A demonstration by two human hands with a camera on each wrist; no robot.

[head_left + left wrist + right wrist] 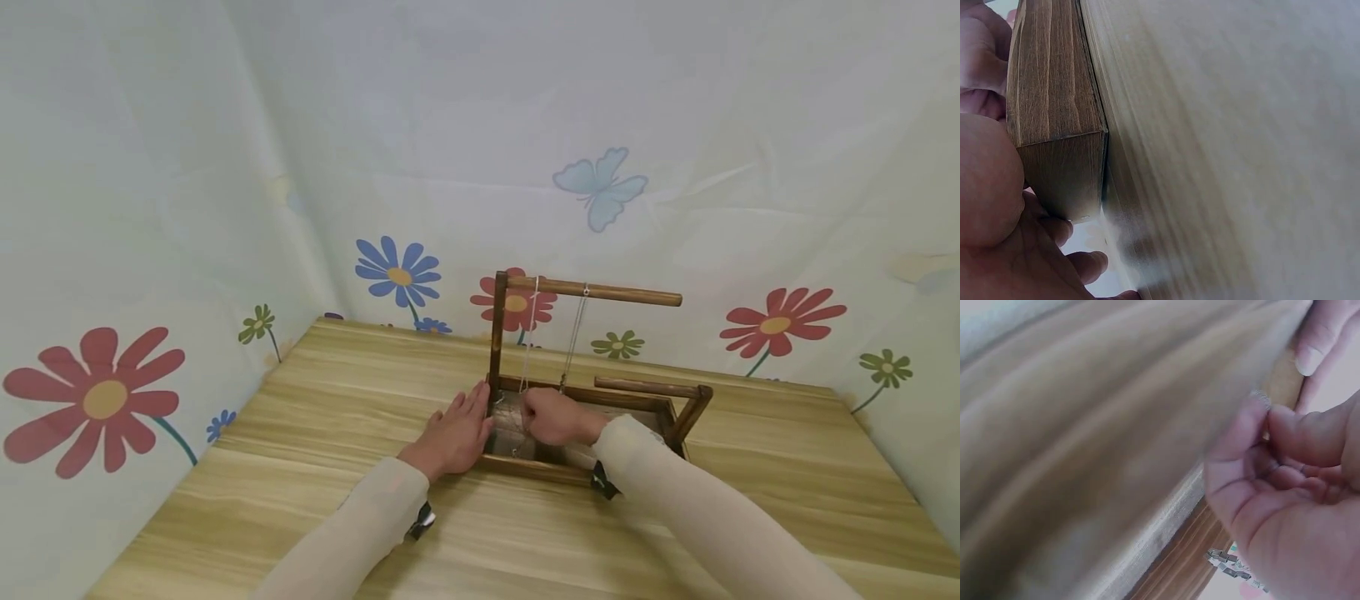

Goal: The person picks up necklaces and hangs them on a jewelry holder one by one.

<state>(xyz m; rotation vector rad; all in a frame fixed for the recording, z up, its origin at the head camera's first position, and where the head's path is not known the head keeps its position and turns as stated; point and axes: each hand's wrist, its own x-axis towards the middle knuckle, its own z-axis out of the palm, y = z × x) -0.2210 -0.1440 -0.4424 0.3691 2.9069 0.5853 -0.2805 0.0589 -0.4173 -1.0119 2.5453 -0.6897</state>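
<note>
A dark wooden box frame [540,471] sits on the table, with a left upright [497,329] carrying a long round rod [630,293]. From that rod two thin light chains [573,337] hang down into the box. My left hand [453,429] rests flat against the box's left end, fingers stretched out along it; the left wrist view shows the box corner [1063,134] beside the palm. Over the inside of the box, my right hand [555,417] is curled, its thumb and index finger pinching a small silvery chain end [1262,397] at the tips.
At the box's right end a shorter rod [652,387] juts inward from a leaning post [688,417]. A wood-grain table [360,392] extends around the box. Behind stands a pale backdrop [450,108] printed with flowers and a butterfly.
</note>
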